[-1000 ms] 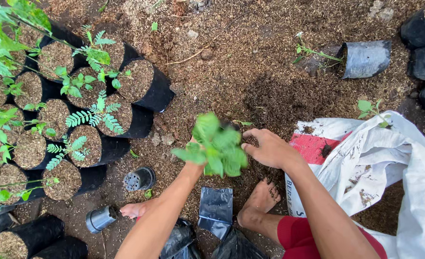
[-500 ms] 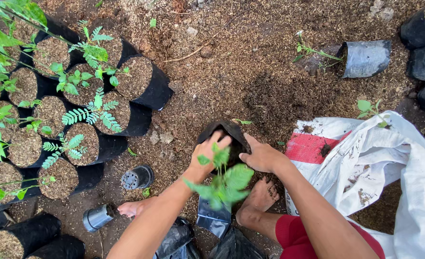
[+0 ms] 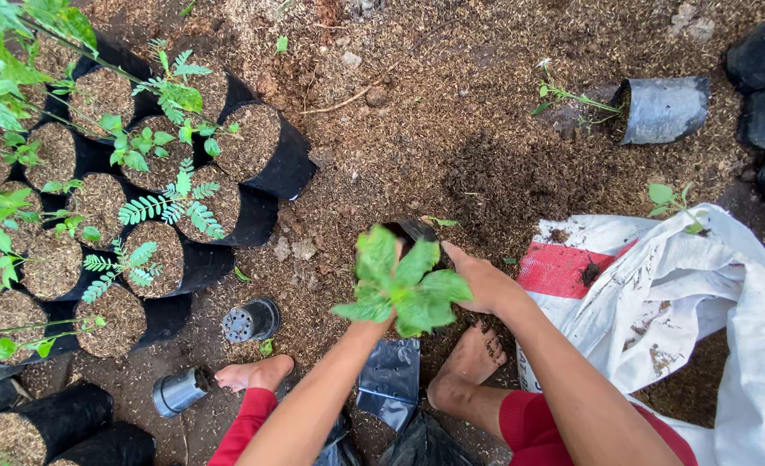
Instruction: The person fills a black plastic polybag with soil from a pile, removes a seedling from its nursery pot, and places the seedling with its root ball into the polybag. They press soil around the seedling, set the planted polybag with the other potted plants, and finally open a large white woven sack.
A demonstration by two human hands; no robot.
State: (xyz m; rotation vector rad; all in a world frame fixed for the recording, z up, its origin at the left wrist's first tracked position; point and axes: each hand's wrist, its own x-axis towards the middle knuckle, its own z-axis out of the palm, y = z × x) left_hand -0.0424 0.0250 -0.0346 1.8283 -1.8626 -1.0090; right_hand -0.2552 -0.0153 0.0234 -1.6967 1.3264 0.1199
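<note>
Fingers: my right hand (image 3: 484, 283) lies flat, digits straight and together, pressed to the side of the black bag (image 3: 410, 231); my left hand (image 3: 381, 321) is hidden under the leaves, so I cannot tell its grip.
Seedling: the seedling (image 3: 400, 289) stands between my hands, its leaves covering most of the bag's mouth.
Edges: the white sack (image 3: 685, 302) lies just right of my right wrist; rows of filled black bags (image 3: 141, 250) stand well apart on the left.
Open room: bare soil (image 3: 452, 129) stretches beyond the bag; two small pots (image 3: 218, 354) lie near my left foot (image 3: 257, 375).
Pose: both forearms reach forward from below and meet at the bag; my right foot (image 3: 469, 367) sits under them beside flat empty bags (image 3: 389, 380).
Change: a second ago the plant was held higher with no bag showing; now the leaves sit lower over the bag, my right palm against its side.
</note>
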